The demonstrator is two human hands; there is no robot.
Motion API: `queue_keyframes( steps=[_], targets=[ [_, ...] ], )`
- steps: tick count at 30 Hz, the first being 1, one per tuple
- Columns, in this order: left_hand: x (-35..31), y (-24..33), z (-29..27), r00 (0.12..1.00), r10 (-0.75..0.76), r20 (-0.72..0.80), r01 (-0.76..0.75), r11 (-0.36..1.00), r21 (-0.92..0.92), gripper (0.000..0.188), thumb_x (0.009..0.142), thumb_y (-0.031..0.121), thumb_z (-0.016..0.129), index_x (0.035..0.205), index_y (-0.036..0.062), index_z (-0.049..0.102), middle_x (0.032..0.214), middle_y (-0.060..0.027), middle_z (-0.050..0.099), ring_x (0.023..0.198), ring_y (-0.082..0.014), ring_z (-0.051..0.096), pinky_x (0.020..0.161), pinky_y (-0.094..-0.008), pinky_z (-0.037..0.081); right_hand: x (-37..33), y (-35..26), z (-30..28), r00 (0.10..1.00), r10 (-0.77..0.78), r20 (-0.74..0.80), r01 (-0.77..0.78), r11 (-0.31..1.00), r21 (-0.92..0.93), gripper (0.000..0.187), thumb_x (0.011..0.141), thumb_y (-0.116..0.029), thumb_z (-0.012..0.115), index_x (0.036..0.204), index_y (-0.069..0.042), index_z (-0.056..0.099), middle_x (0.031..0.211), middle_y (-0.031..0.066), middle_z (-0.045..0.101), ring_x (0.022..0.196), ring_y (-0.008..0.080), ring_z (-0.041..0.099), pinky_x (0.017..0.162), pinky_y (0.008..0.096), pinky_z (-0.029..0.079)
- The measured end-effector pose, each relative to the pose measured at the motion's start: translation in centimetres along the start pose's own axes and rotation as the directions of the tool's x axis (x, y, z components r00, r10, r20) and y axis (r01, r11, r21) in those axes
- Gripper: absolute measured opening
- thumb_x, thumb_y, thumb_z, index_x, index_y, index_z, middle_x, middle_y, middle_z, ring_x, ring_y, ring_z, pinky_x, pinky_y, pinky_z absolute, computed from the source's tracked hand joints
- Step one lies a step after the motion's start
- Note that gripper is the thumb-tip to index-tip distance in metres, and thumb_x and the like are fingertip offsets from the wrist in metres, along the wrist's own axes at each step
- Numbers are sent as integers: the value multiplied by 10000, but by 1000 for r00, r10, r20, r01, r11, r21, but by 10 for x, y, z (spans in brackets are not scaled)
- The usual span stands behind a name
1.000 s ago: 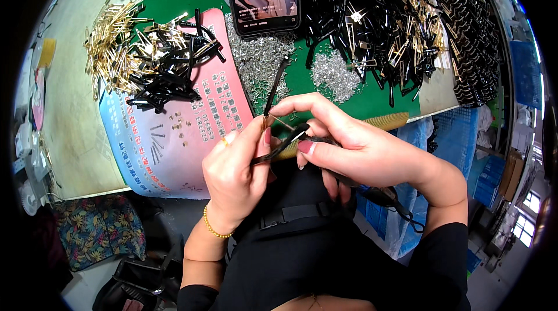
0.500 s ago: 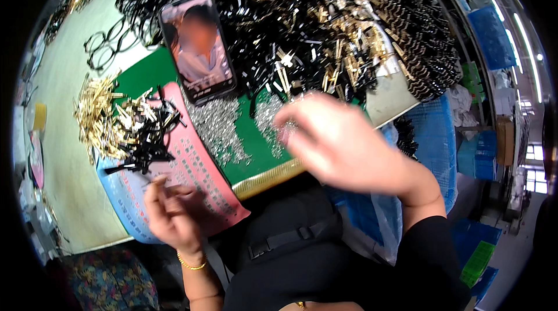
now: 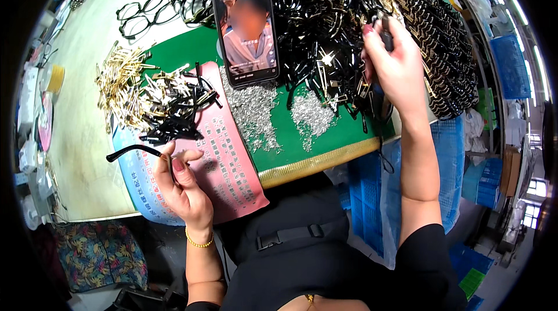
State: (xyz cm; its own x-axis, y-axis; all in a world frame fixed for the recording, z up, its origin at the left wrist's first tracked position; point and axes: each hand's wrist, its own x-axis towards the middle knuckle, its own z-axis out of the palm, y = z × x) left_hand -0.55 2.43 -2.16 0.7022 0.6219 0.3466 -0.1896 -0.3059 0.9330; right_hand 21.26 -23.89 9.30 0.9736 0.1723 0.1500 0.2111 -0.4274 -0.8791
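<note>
My left hand (image 3: 185, 186) pinches a black eyeglass temple (image 3: 136, 151) over the blue-and-pink printed mat (image 3: 229, 168). The temple's curved end points left. Just beyond that hand lie loose black temples (image 3: 174, 122) and a heap of gold temple pieces (image 3: 122, 81). My right hand (image 3: 398, 64) is raised at the right of the table, its thumb and fingers closed around a dark, rod-like thing (image 3: 385, 33), mostly hidden. Below that hand, a black cord loop (image 3: 386, 163) hangs over the table edge. Two piles of tiny silver metal parts (image 3: 256, 110) (image 3: 314, 116) lie between my hands.
A phone (image 3: 247, 32) showing a video stands upright on the green mat (image 3: 285, 160). Behind it heap many black glasses frames (image 3: 314, 3), with rows of frames (image 3: 447, 61) at the right. Blue plastic crates (image 3: 366, 206) stand below the table's right side.
My right hand has moved from above the silver parts up and right to the frames, now around a dark thing. The temple in my left hand shows more clearly. The whole view has shifted.
</note>
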Motion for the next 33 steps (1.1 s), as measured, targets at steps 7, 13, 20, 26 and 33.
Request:
queue_keyframes(
  steps=[7, 13, 20, 26, 33],
  targets=[
    [-10, 32, 10, 979, 204, -1, -203, 977, -63, 232, 1103, 131, 393, 1266, -18, 462, 1026, -170, 689, 808, -155, 633, 639, -228, 488, -101, -29, 42, 253, 237, 938, -723, 691, 21, 139, 1049, -170, 537, 1089, -39, 511, 841, 86, 648, 537, 85, 569, 497, 230, 466],
    [-12, 31, 9, 901, -66, 428, -20, 981, 194, 323, 913, -124, 503, 1217, -43, 577, 982, -146, 696, 887, -254, 691, 836, -337, 535, -127, -16, 33, 598, 126, 791, 152, 952, -267, 289, 967, -228, 610, 1136, -41, 469, 977, 215, 634, 797, 408, 661, 662, 492, 535],
    [-2, 30, 15, 870, -65, 488, -38, 980, 198, 269, 890, -60, 551, 1142, -5, 629, 969, -101, 696, 829, -272, 556, 799, -384, 438, -119, -5, 27, 696, -48, 716, 573, 638, -514, 472, 882, -102, 631, 1338, -220, 589, 914, 108, 513, 680, 233, 643, 487, 353, 512],
    [11, 40, 32, 758, 27, 652, -282, 915, 289, 206, 907, 4, 602, 1076, 72, 696, 885, -18, 668, 818, -235, 542, 838, -382, 373, -121, 4, 30, 696, -84, 713, 605, 603, -519, 582, 822, -85, 647, 1383, -232, 596, 902, 105, 506, 640, 210, 629, 469, 329, 511],
    [13, 39, 39, 740, 56, 670, -292, 925, 245, 278, 876, -7, 618, 1131, 80, 686, 829, -15, 633, 816, -230, 541, 843, -371, 363, -124, 5, 31, 751, -114, 650, 570, 610, -551, 579, 813, -73, 652, 1370, -221, 607, 899, 99, 503, 619, 192, 617, 460, 318, 505]
  ],
)
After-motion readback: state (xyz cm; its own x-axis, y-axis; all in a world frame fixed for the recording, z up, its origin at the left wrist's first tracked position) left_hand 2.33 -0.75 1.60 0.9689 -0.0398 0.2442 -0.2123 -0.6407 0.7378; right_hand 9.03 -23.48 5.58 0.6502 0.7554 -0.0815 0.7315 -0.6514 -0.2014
